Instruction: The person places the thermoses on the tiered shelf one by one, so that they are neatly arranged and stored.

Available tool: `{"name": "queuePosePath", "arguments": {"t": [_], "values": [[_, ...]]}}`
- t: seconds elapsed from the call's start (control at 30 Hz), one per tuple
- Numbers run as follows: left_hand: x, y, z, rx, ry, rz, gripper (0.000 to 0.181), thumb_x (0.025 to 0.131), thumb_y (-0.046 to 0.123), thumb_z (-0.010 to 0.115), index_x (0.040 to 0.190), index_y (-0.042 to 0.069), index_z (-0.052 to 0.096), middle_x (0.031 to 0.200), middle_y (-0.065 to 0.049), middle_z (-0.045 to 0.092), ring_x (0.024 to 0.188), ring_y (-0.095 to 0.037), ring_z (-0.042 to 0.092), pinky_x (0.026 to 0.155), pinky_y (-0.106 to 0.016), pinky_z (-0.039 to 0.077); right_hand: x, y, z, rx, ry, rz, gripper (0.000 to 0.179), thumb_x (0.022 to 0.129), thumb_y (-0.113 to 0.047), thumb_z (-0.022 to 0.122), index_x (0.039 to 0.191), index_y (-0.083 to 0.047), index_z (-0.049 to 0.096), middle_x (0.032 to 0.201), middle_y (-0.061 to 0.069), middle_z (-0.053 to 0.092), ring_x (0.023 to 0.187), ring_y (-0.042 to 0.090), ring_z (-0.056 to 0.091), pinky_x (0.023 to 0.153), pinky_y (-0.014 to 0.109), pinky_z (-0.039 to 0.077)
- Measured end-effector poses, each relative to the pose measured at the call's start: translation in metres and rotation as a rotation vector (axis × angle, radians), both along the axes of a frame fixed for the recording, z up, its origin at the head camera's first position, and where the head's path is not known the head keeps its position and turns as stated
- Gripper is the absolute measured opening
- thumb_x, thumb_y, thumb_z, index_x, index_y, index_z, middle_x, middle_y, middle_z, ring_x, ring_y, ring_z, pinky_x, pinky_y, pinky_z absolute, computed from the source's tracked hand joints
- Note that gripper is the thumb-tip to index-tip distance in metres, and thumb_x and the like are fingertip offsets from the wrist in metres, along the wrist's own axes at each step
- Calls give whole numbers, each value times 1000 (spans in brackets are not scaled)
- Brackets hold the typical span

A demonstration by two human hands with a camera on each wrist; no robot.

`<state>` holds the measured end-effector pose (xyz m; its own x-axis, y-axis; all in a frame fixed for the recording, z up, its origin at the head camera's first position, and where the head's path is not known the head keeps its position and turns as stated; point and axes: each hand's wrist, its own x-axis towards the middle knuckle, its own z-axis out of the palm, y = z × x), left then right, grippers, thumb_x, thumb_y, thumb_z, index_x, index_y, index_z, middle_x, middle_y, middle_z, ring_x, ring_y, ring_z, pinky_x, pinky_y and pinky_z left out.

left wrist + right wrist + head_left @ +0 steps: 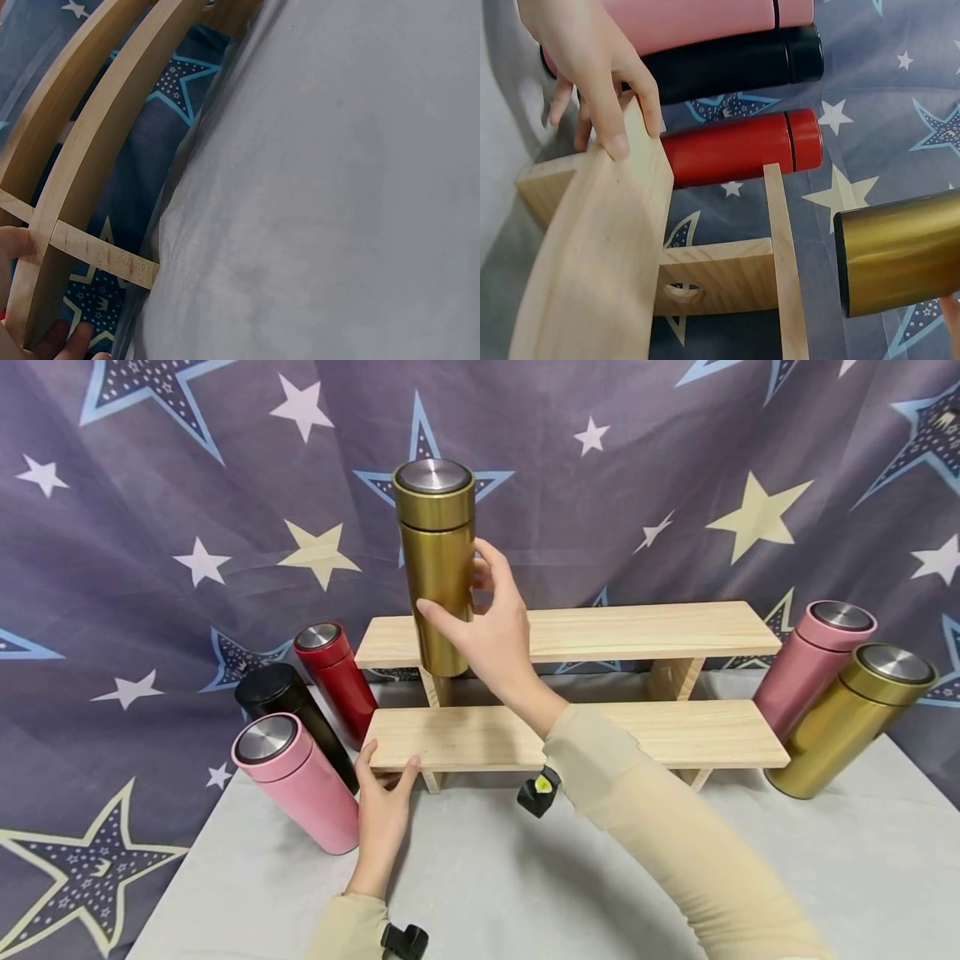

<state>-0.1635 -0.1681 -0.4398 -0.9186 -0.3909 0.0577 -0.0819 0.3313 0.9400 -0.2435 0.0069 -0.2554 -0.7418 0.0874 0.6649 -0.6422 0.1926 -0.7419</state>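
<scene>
Your right hand is raised, thumb and fingers curled in a grip, forearm slanting up; your left hand grips lower down, thumb and fingers parted.

- By the head camera, the desk is looked down on from its near side, toward its far edge and the curtain; the left and right edges are both taken in at moderate range.
- By the left wrist camera, the wooden shelf is faced from close by, the picture turned so that desk fills its right side.
- By the right wrist camera, the view is directed across the shelf toward the desk's left edge, also turned sideways, with the raised gold bottle caught at the right margin.
- Shelf and left hand are shared by all three views; the three left-edge bottles are shared by head and right wrist.
</scene>
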Motion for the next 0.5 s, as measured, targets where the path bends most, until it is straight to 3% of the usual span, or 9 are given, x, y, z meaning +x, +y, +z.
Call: {"name": "queuePosePath", "arguments": {"t": [0.27, 0.5], "values": [[0, -1, 0, -9, -12, -1, 80, 92, 47, 68, 154, 22, 24, 119, -19, 59, 113, -28, 55, 89, -43, 40, -14, -7, 7, 36, 13, -40, 77, 79, -34, 84, 144, -18, 45, 122, 3, 60, 100, 12, 57, 82, 38, 51], [0, -1, -1, -10, -9, -4, 80, 92, 46, 69, 154, 21, 24, 120, -19, 58, 113, -29, 55, 89, -43, 40, -24, -8, 8, 83, -29, -83, 77, 80, -39, 82, 145, -21, 44, 125, 1, 60, 103, 11, 58, 85, 30, 47]]}}
